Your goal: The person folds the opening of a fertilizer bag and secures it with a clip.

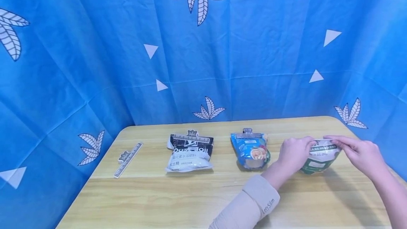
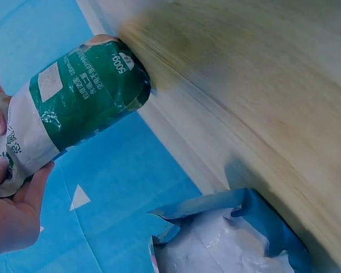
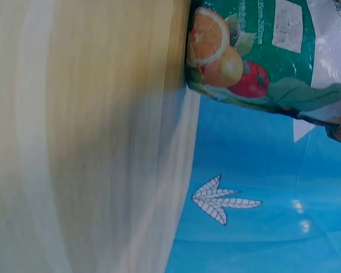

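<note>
Both hands hold a green-and-white bag (image 1: 319,156) at the right side of the table. My left hand (image 1: 294,154) pinches its top edge at the left corner, and my right hand (image 1: 364,153) pinches the right corner. In the left wrist view the bag (image 2: 85,91) has a white upper part, and its green lower end is by the tabletop. The right wrist view shows printed fruit and a tomato on the bag's green side (image 3: 284,62); only a sliver of the right hand shows there at the edge.
Left of the hands stands a blue bag (image 1: 251,151) with a dark clip (image 1: 248,134) across its top. Further left lies a black-and-white bag (image 1: 190,158) with a similar clip (image 1: 192,136). A loose clip (image 1: 128,160) lies at the table's left edge. Blue curtain (image 1: 254,45) hangs behind.
</note>
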Tool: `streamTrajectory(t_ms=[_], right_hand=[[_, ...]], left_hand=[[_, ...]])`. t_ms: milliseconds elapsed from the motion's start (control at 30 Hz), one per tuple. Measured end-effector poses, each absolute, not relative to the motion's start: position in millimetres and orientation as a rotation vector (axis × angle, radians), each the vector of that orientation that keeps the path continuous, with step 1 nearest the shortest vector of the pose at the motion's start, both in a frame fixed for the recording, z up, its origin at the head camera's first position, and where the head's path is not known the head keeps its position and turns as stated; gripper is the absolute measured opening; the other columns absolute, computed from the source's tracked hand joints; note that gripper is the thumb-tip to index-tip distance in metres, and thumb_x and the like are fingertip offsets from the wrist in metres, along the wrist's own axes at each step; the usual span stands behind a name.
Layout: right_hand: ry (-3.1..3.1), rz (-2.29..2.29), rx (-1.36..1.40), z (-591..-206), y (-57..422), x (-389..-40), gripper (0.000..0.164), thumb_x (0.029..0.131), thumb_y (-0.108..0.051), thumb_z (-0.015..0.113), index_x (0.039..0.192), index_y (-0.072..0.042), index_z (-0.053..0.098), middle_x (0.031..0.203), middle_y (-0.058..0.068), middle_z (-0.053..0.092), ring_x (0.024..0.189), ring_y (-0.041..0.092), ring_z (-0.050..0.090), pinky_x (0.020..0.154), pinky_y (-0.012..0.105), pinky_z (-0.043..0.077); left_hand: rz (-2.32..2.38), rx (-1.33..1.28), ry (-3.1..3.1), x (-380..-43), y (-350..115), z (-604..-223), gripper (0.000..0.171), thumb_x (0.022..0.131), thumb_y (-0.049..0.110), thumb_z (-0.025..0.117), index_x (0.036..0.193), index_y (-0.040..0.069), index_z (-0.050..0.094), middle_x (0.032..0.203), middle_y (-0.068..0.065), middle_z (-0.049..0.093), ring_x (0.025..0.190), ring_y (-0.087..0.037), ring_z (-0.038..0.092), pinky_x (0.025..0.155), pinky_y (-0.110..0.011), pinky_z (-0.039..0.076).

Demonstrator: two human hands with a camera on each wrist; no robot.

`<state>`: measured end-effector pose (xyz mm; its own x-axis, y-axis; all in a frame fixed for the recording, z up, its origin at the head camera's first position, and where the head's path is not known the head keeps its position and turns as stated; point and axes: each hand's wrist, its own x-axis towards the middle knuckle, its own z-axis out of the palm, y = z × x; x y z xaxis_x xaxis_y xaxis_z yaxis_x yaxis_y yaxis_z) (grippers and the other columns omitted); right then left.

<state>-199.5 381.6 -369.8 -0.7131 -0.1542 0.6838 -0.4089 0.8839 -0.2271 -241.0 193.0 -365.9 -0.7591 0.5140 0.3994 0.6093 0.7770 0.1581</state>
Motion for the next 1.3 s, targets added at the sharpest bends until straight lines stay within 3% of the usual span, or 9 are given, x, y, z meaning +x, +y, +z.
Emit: streamTrajectory(t_ms=[133, 233, 300, 400, 500, 633, 867, 1100, 1300], right_hand=[[-2.383, 0.637, 0.407, -368.4, 388.8, -196.8, 0.028, 0.085, -0.005, 0.064, 0.105, -0.023, 0.071, 0.097, -0.032, 0.058, 0.073, -0.01, 0.053, 0.057, 0.01, 0.037], [-2.357, 0.67, 0.447, -367.4, 394.1, -195.6, 0.028, 0.082, 0.002, 0.065, 0.103, -0.015, 0.072, 0.113, -0.037, 0.047, 0.088, -0.019, 0.048, 0.069, 0.003, 0.036], [-2.341, 0.642, 0.471, -366.6, 395.9, -196.2, 0.028, 0.081, 0.004, 0.065, 0.102, -0.013, 0.072, 0.112, -0.038, 0.047, 0.067, -0.011, 0.053, 0.06, 0.008, 0.038], [-2.367, 0.626, 0.459, -365.4, 396.3, -198.2, 0.028, 0.083, 0.002, 0.064, 0.103, -0.015, 0.072, 0.108, -0.041, 0.046, 0.049, -0.005, 0.038, 0.047, 0.015, 0.033], [-2.463, 0.733, 0.347, -364.1, 396.9, -198.4, 0.024, 0.087, -0.006, 0.063, 0.106, -0.018, 0.071, 0.102, -0.042, 0.047, 0.065, -0.01, 0.047, 0.051, 0.014, 0.033], [-2.572, 0.939, 0.157, -363.8, 399.1, -194.7, 0.023, 0.091, -0.018, 0.059, 0.112, -0.018, 0.068, 0.099, -0.039, 0.051, 0.091, -0.023, 0.038, 0.062, 0.009, 0.031], [-2.585, 0.978, 0.111, -364.3, 397.6, -195.2, 0.025, 0.093, -0.022, 0.055, 0.114, -0.014, 0.066, 0.1, -0.036, 0.054, 0.093, -0.025, 0.035, 0.068, 0.005, 0.028], [-2.648, 1.07, 0.056, -365.5, 398.4, -193.8, 0.031, 0.091, -0.028, 0.059, 0.12, -0.016, 0.062, 0.103, -0.042, 0.046, 0.093, -0.023, 0.034, 0.08, 0.036, 0.041], [-2.523, 1.363, 0.246, -373.0, 398.1, -193.4, 0.029, 0.089, -0.007, 0.06, 0.118, -0.006, 0.062, 0.111, -0.031, 0.053, 0.091, -0.014, 0.051, 0.066, 0.01, 0.046]], left_hand=[[-0.485, -0.957, -2.638, -243.5, 188.8, -366.2, 0.027, 0.096, 0.04, 0.043, 0.118, 0.038, 0.06, 0.101, 0.021, 0.064, 0.081, 0.003, 0.057, 0.062, -0.01, 0.037], [-0.557, -1.039, -2.689, -246.0, 185.3, -366.0, 0.031, 0.097, 0.037, 0.044, 0.125, 0.037, 0.055, 0.108, 0.019, 0.062, 0.091, 0.004, 0.056, 0.072, -0.011, 0.041], [-0.566, -1.059, -2.718, -247.7, 183.7, -365.2, 0.032, 0.097, 0.036, 0.044, 0.127, 0.039, 0.053, 0.111, 0.018, 0.061, 0.095, 0.004, 0.055, 0.076, -0.011, 0.041], [-0.581, -1.049, -2.742, -249.7, 182.9, -364.5, 0.031, 0.096, 0.036, 0.044, 0.126, 0.04, 0.053, 0.111, 0.019, 0.061, 0.098, 0.005, 0.054, 0.079, -0.01, 0.04], [-0.731, -1.0, -2.751, -250.0, 180.4, -364.3, 0.029, 0.094, 0.036, 0.049, 0.122, 0.039, 0.057, 0.109, 0.02, 0.061, 0.098, 0.007, 0.052, 0.08, -0.01, 0.04], [-0.903, -0.998, -2.652, -248.9, 174.7, -365.8, 0.024, 0.092, 0.034, 0.055, 0.114, 0.032, 0.065, 0.104, 0.02, 0.063, 0.096, 0.009, 0.053, 0.079, -0.007, 0.039], [-0.846, -0.978, -2.478, -245.9, 172.7, -370.1, 0.017, 0.09, 0.026, 0.059, 0.104, 0.026, 0.07, 0.097, 0.014, 0.066, 0.089, 0.006, 0.058, 0.074, -0.004, 0.039], [-1.107, -0.787, -2.585, -236.7, 177.0, -366.7, 0.017, 0.087, 0.027, 0.063, 0.102, 0.028, 0.071, 0.093, 0.017, 0.066, 0.085, 0.009, 0.056, 0.07, -0.006, 0.041], [-1.464, -0.597, -2.634, -224.1, 180.3, -366.8, 0.019, 0.085, 0.021, 0.065, 0.102, 0.028, 0.071, 0.091, 0.016, 0.066, 0.076, 0.01, 0.055, 0.056, -0.008, 0.043]])
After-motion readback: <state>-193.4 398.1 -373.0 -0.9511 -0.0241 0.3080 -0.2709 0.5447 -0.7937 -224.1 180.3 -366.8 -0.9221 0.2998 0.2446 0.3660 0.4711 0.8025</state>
